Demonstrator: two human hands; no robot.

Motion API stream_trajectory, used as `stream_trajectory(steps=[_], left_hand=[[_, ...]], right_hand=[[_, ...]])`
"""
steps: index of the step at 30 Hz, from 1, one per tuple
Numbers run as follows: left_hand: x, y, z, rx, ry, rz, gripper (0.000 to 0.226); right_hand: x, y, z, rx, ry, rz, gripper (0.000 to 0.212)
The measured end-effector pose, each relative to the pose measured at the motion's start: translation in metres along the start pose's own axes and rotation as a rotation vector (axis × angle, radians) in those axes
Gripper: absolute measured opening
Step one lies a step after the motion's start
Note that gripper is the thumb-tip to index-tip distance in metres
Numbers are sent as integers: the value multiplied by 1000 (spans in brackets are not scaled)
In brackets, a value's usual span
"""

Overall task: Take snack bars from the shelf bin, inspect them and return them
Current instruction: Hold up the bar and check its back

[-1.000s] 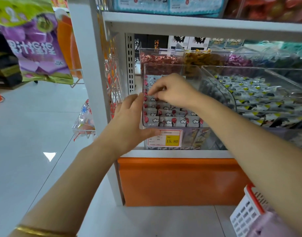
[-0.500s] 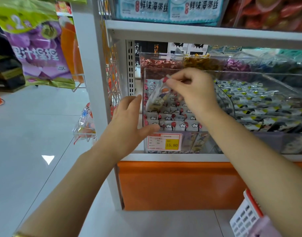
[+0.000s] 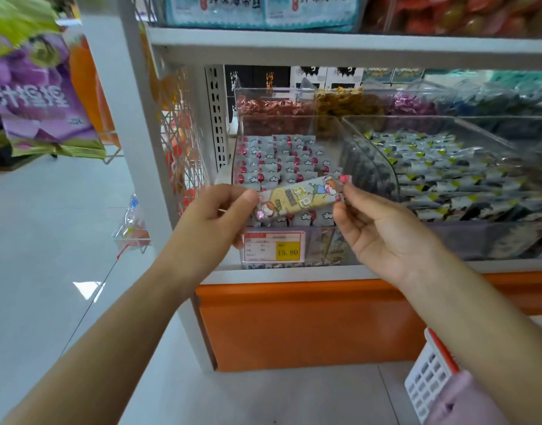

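Observation:
A snack bar [image 3: 299, 199] in a pale wrapper with cartoon figures is held level in front of the clear shelf bin [image 3: 328, 130]. My left hand [image 3: 211, 222] pinches its left end between thumb and fingers. My right hand [image 3: 377, 228] pinches its right end. The bin behind holds several rows of the same grey and red wrapped bars [image 3: 279, 161], standing on edge. A price tag reading 15.80 [image 3: 274, 246] is fixed to the bin's front.
To the right is a second clear bin [image 3: 509, 228] of dark and yellow packets. Bins of red, yellow and purple sweets stand behind. A white shelf board [image 3: 325, 44] runs overhead. An orange base panel [image 3: 309, 326] sits below. A white and red basket [image 3: 429, 375] hangs at lower right.
My right hand has lifted a bar out of the bin and brought it forward. My left hand left the bin's front wall and took the bar's other end.

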State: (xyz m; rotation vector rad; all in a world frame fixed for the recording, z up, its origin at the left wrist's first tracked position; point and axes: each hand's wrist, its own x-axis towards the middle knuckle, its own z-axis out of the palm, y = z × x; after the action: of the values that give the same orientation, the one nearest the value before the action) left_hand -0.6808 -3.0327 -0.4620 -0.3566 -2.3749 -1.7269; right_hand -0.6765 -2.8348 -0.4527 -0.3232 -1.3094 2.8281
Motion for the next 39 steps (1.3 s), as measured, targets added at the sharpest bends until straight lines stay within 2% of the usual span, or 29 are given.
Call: stream_trajectory(steps=[3,6,12,20,24,28,33,35,36,39], left_hand=[[-2,0,-1,-118,-49,-76,20],[-3,2,-2,-172,-83,-68,25],[-3,2,-4,-298,-10,-111,6],[-3,3,-8,-717,-79,-293,33],[-4,5,-7,-700,-109,-281,22],[-6,7,-6,-652,-128,-234,29],[-5,6,-8,-617,-162,-268,31],[-5,8,-9,-631,-192,-281,16],[-6,8,-9,-609,-194,-277,16],[-7,5,-10,-479,-191,-265,34]], right_hand=[[-1,0,-4,24,-6,39,21],[-4,0,-7,9,-54,57,11],[-8,-6,-10,-140,-94,42,18],[-7,-2,-10,-85,-104,92,25],[-3,-3,-11,-29,-87,116,16],[2,-2,-15,2,-63,76,12],[1,1,-18,-196,-92,-92,17],[0,2,-18,-269,-112,-152,19],[-1,3,-17,-303,-127,-181,20],[-4,4,-15,-359,-179,-230,21]])
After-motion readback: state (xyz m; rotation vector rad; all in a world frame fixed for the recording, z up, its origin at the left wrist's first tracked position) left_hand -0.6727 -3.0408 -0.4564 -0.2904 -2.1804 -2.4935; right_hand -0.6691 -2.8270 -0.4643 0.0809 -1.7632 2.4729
